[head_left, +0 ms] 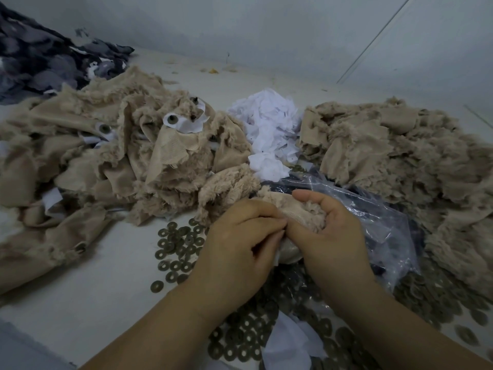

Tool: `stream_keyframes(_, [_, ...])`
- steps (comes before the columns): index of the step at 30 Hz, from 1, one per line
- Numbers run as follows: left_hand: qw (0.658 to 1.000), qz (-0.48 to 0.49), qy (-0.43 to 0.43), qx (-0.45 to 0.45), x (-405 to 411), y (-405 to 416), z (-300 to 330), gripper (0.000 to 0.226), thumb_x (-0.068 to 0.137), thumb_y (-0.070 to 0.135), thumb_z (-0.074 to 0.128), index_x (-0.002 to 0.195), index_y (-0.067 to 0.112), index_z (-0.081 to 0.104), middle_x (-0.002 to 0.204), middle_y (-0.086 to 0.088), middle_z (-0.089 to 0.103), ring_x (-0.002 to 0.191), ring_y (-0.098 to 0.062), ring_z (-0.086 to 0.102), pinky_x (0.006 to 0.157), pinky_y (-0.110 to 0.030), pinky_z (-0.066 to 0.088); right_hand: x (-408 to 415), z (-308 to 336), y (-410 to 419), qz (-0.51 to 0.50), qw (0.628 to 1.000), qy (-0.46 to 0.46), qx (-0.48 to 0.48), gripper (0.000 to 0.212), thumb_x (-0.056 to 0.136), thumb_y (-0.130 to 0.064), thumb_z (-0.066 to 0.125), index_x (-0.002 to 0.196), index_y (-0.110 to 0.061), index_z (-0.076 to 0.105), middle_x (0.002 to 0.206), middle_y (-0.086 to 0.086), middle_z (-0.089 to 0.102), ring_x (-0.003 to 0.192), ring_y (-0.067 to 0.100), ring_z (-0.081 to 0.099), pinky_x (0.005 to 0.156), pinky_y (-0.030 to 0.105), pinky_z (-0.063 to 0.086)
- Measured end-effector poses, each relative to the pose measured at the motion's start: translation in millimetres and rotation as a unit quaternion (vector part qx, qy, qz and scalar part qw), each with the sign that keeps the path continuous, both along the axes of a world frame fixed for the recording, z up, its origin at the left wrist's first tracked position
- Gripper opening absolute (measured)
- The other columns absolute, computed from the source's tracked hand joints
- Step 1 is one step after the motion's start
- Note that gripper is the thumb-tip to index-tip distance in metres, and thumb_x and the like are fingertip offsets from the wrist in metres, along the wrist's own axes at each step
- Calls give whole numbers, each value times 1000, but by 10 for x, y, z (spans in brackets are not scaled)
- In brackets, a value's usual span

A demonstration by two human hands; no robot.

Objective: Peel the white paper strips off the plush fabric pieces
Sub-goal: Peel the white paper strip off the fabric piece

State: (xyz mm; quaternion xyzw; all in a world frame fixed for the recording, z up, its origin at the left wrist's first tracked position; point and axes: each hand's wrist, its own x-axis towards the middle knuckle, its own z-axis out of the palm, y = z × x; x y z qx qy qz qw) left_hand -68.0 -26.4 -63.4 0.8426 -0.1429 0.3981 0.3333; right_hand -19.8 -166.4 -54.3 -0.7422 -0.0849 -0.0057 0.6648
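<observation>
A beige plush fabric piece (pixel 296 209) sits between both hands at the centre front. My right hand (pixel 330 233) grips it with thumb up and fingers curled under. My left hand (pixel 240 241) pinches at its edge, fingertips pressed against the right hand; a sliver of white paper (pixel 277 256) shows below them. A big heap of plush pieces with white paper strips (pixel 186 124) lies to the left. Another plush heap (pixel 400 156) lies to the right. Crumpled white paper strips (pixel 269 129) are piled between the heaps.
Several dark round washers (pixel 176 252) are scattered on the white table (pixel 93 303), more under my forearms and at the right. A clear plastic bag (pixel 373 222) lies beneath my right hand. Dark grey fabric (pixel 40 60) is heaped at the far left, by the wall.
</observation>
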Motion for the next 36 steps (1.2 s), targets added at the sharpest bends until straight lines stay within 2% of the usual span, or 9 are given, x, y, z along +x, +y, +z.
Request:
stream_keyframes(4, [983, -22, 84, -161, -1, 38, 62, 18, 74, -1, 81, 85, 14, 79, 85, 6, 72, 82, -4, 67, 74, -13, 53, -15, 11, 6, 2, 1000, -10, -15, 40, 78, -8, 82, 108, -29, 68, 100, -3, 74, 88, 12, 73, 76, 40, 63])
stream_keyframes(10, [969, -20, 127, -210, -17, 55, 120, 30, 65, 1, 87, 79, 26, 77, 78, 10, 70, 76, -10, 67, 68, -18, 55, -34, 21, 14, 16, 998, -38, -37, 38, 79, -11, 81, 109, -29, 68, 107, -7, 72, 100, 10, 69, 87, 39, 59])
stream_keyframes(13, [969, -18, 121, -214, -17, 56, 108, 25, 64, 2, 88, 77, 20, 77, 77, 8, 70, 75, -8, 68, 69, -17, 54, -38, 23, 8, 29, 998, -39, -33, 34, 80, -11, 81, 106, -29, 70, 108, -7, 72, 104, 10, 68, 91, 39, 58])
stream_keyframes(15, [969, -20, 117, -216, -4, 59, 96, 22, 63, 1, 88, 75, 17, 77, 75, 6, 70, 73, -9, 67, 67, -17, 54, -45, 25, -3, 34, 998, -47, -38, 32, 80, -12, 81, 104, -30, 71, 106, -10, 72, 101, 3, 67, 88, 29, 58])
stream_keyframes(17, [969, -28, 117, -217, 9, 64, 87, 20, 63, 1, 88, 73, 15, 77, 73, 5, 69, 70, -9, 67, 65, -16, 53, -48, 26, -17, 38, 997, -53, -45, 29, 81, -14, 80, 102, -32, 71, 102, -15, 72, 95, -3, 66, 81, 18, 56])
stream_keyframes(21, [978, -40, 90, -184, 21, 62, 53, 8, 69, 7, 84, 71, 8, 77, 70, 2, 70, 66, -9, 66, 61, -21, 55, -57, 29, -8, 75, 996, -34, -28, 21, 85, -16, 76, 101, -28, 73, 91, -14, 74, 74, -2, 67, 63, 14, 53])
stream_keyframes(25, [980, -41, 80, -176, 33, 57, 27, 8, 70, 4, 84, 70, 2, 76, 68, -2, 70, 64, -10, 66, 60, -25, 56, -72, 11, -19, 95, 995, -34, -9, 16, 87, -11, 73, 99, -22, 75, 98, -20, 74, 94, -5, 68, 74, 8, 51])
stream_keyframes(30, [982, -51, 78, -165, 34, 37, 7, 9, 72, 3, 83, 68, 0, 75, 64, -5, 69, 60, -11, 65, 57, -28, 54, -70, 23, -20, 102, 994, -37, -16, 21, 88, -8, 71, 100, -25, 76, 104, -19, 74, 104, -4, 65, 89, 16, 53])
stream_keyframes(36, [991, -40, 49, -116, 41, 32, -18, 11, 74, 9, 82, 68, 2, 76, 65, -3, 69, 61, -10, 65, 57, -27, 53, -64, 44, -36, 112, 993, -25, -6, 25, 89, -2, 69, 96, -25, 76, 102, -21, 74, 103, -6, 66, 86, 9, 50])
